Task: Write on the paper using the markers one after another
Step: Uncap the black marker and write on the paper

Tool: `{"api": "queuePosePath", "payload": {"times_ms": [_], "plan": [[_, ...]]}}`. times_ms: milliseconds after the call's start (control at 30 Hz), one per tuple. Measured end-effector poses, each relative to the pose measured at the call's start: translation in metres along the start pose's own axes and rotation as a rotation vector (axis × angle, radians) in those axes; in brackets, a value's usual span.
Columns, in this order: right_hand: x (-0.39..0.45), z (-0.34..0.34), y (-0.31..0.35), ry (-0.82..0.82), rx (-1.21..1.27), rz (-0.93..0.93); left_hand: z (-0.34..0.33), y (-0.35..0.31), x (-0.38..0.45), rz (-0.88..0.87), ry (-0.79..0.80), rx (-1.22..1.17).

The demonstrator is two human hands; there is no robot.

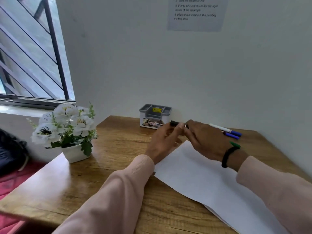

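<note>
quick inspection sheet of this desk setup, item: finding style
surface: wooden desk, set against a white wall
job's things: blank white paper; black marker held in both hands; blue-capped markers and a green cap behind the right wrist
clutter: white flower pot; grey organiser
grippers: left hand grips the black cap end; right hand holds the other end
cables: nothing seen
surroundings: barred window; printed notice on the wall
</note>
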State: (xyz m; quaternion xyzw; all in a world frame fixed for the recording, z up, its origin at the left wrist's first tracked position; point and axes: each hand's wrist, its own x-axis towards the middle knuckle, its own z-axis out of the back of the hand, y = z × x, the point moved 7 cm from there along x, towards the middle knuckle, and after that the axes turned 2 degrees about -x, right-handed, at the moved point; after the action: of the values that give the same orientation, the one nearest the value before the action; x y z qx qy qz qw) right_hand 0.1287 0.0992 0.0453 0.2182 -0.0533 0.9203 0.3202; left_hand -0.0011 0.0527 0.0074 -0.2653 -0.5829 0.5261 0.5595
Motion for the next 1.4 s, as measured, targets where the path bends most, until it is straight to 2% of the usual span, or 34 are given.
{"api": "queuePosePath", "payload": {"times_ms": [200,367,700,867,933,1000,1100,1200,1267,1400], "plan": [[-0.023,-0.002,-0.006,-0.159,0.066,-0.07,-0.021,0.005,0.002,0.138,0.16,-0.456],[-0.028,-0.009,-0.004,-0.218,0.17,-0.081,-0.023,0.01,0.002,0.178,0.184,-0.541],[-0.026,-0.011,-0.004,-0.121,0.288,-0.188,-0.024,0.009,-0.003,0.204,0.119,-0.624],[-0.035,-0.014,0.02,-0.061,0.42,-0.036,-0.031,0.017,-0.008,0.347,0.082,-0.875],[-0.035,-0.02,0.021,-0.026,0.501,-0.079,-0.029,0.018,-0.007,0.341,0.072,-0.818],[-0.032,-0.024,0.018,0.014,0.479,-0.092,-0.022,0.018,-0.005,0.326,0.071,-0.775],[-0.034,-0.028,0.015,0.096,0.425,-0.111,-0.011,0.021,0.001,0.326,0.019,-0.787],[-0.036,-0.029,0.015,0.139,0.472,-0.094,-0.001,0.027,0.007,0.325,-0.064,-0.813],[-0.034,-0.03,0.012,0.129,0.504,-0.098,0.005,0.033,0.01,0.334,-0.113,-0.761],[-0.034,-0.03,0.007,0.049,0.558,-0.125,0.007,0.03,0.006,0.294,-0.181,-0.507]]}}
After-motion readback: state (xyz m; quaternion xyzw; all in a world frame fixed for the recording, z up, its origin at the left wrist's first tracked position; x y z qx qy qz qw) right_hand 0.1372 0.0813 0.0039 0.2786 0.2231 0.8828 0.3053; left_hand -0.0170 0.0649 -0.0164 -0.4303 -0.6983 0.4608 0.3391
